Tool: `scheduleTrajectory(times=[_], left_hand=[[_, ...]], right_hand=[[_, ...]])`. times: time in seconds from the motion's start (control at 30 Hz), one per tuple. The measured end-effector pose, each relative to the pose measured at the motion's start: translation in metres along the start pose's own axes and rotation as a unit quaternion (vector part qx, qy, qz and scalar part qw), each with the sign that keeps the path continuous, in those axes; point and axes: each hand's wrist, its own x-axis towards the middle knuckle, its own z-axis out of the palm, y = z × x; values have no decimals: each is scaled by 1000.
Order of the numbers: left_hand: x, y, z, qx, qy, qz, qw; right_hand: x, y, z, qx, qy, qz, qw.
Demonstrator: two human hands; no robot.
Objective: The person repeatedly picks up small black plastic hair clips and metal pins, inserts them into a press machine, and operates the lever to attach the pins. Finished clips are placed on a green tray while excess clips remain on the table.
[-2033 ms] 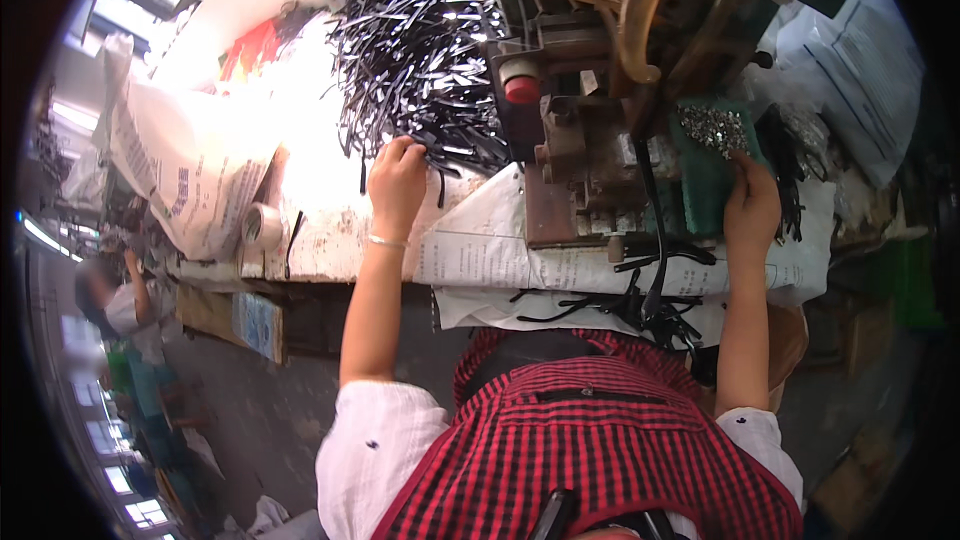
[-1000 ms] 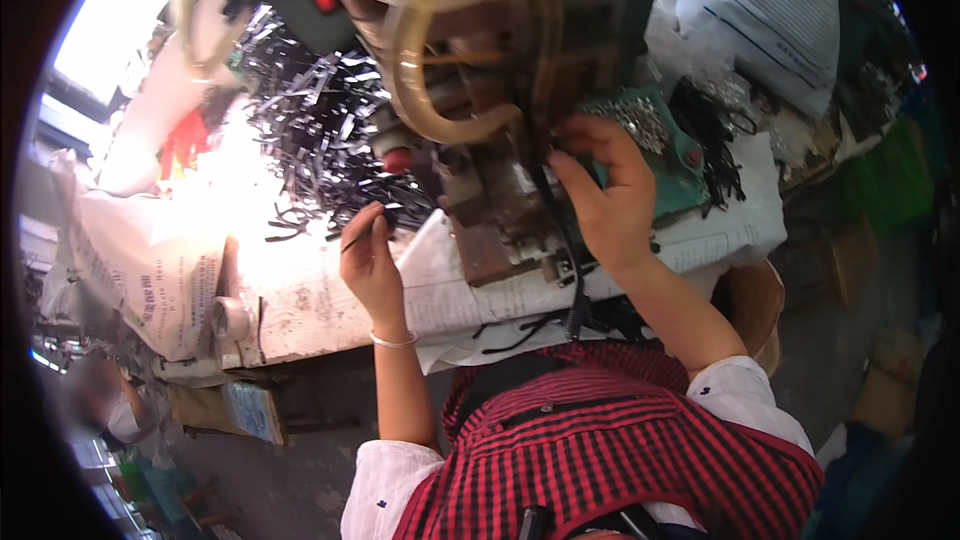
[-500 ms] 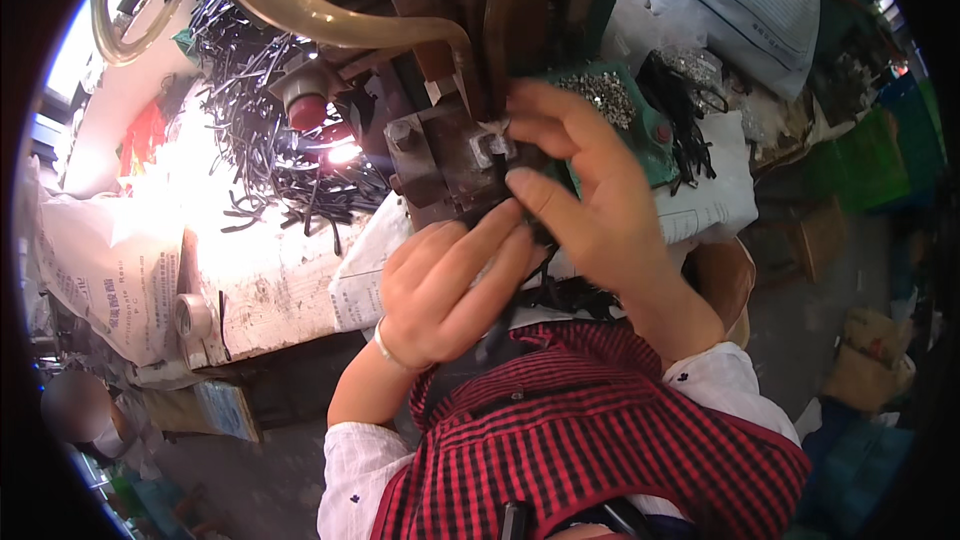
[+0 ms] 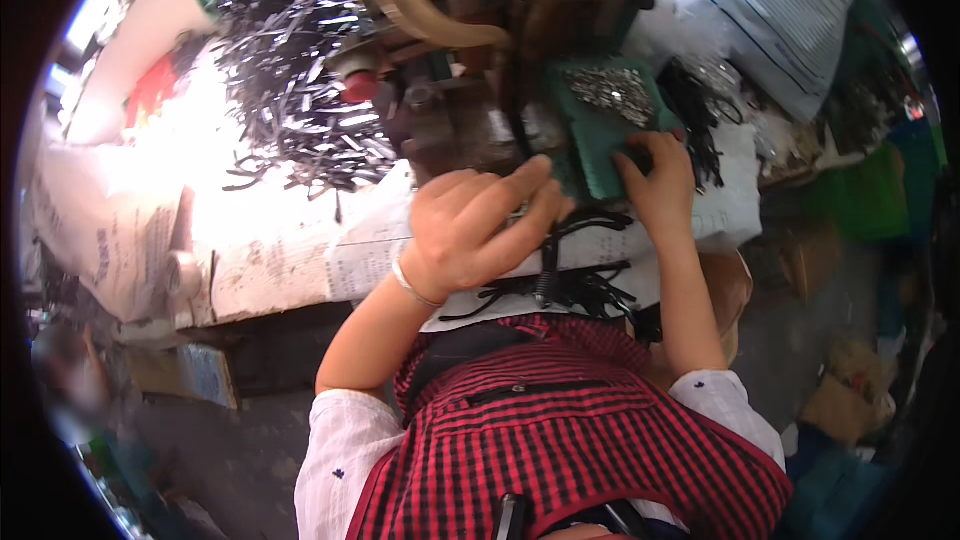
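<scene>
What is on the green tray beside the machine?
The green tray holds a heap of small shiny metal pieces toward its far end, with bare green surface nearer. The heap hides the bottom beneath it; the right hand covers the near right part.

Harsh light from the far left burns out the left part of the worktable (image 4: pixel 265 275) and glints off the black strips (image 4: pixel 300 70); the machine (image 4: pixel 450 125) looks dim and blurred, the floor (image 4: pixel 265 450) dark, fisheye edges curving into black
</scene>
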Motion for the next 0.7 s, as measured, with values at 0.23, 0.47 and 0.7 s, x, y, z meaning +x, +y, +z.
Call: scheduleTrajectory(times=[0.23,0.47,0.7], left_hand=[[-35,21,-43,78,10,-135,988],[-103,-105,-111,281,-17,-429,858],[-138,-127,-95,262,-11,-481,837]], right_hand=[[-3,-3,7,5,30,52,998],[8,-13,4,133,105,21,985],[8,-22,18,89,52,48,993]])
